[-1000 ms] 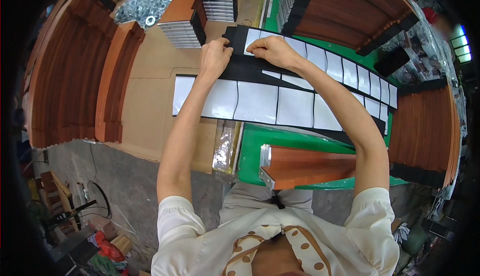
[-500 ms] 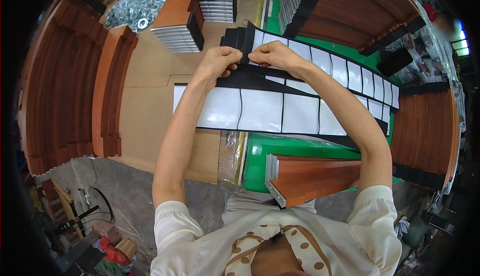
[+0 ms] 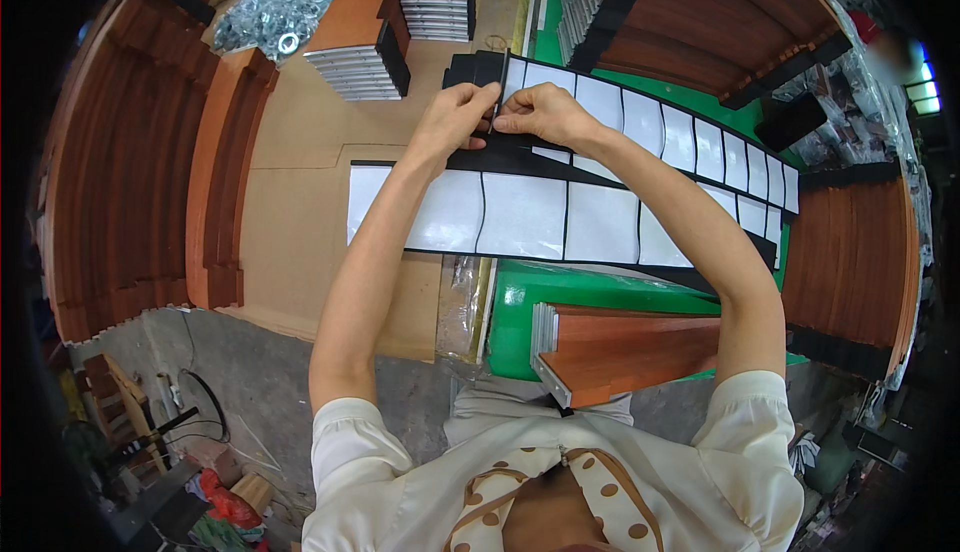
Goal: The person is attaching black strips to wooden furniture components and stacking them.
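Note:
My left hand [image 3: 455, 117] and my right hand [image 3: 540, 114] meet at the left end of a long black strip [image 3: 640, 120] faced with white rectangular panels. The left fingers pinch the strip's black end flap, which stands up edge-on between the hands. My right thumb and fingers close on the same strip at the border of its first white panel; the fingertips partly hide what they grip. Below the hands lies another black strip with white panels [image 3: 522, 217], its left part crossed by my left forearm. Black pieces [image 3: 465, 70] are stacked just beyond the left hand.
Wood-coloured boards [image 3: 130, 172] stand in stacks at left, with more boards [image 3: 720, 22] at far right. A bag of metal washers [image 3: 285, 7] sits at the back left. Close to my body, metal-edged brown panels [image 3: 630, 347] rest on the green surface [image 3: 520, 297].
The black end flap has turned from a tilted face to nearly edge-on. My left hand has shifted slightly right and rolled, coming closer against the right fingertips.

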